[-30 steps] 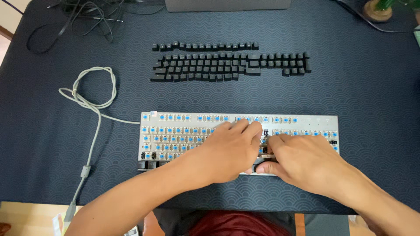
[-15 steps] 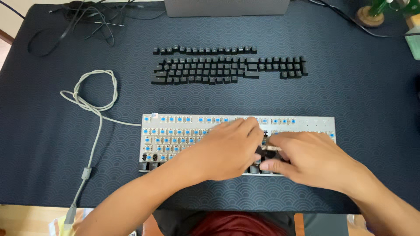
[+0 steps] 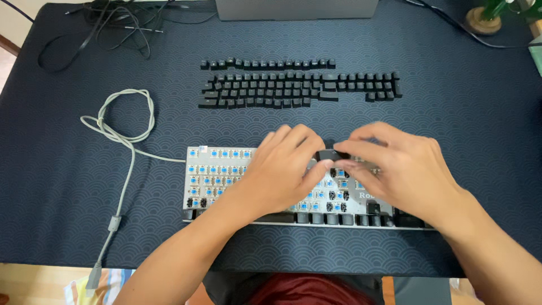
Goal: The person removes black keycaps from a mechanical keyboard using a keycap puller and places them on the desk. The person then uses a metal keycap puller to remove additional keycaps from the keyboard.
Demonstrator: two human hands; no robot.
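Observation:
A silver keyboard [image 3: 214,169] with bare blue switches lies on the dark patterned desk mat [image 3: 68,186]; only its bottom row carries black keycaps. Both my hands hover over its middle and right part and hide it. My left hand [image 3: 282,169] and my right hand [image 3: 401,169] meet fingertip to fingertip on a long black keycap [image 3: 327,155], held just above the upper rows. Further back, the removed black keycaps [image 3: 293,87] lie in ordered rows on the mat.
A grey cable [image 3: 121,121] loops left of the keyboard and runs off the near edge. Black cables [image 3: 113,22] tangle at the back left. A grey device base [image 3: 296,8] stands at the back centre, a small wooden plant pot [image 3: 483,20] at the back right.
Both hands have risen from the keyboard's lower right rows toward its upper edge, and a long black keycap now shows between their fingertips.

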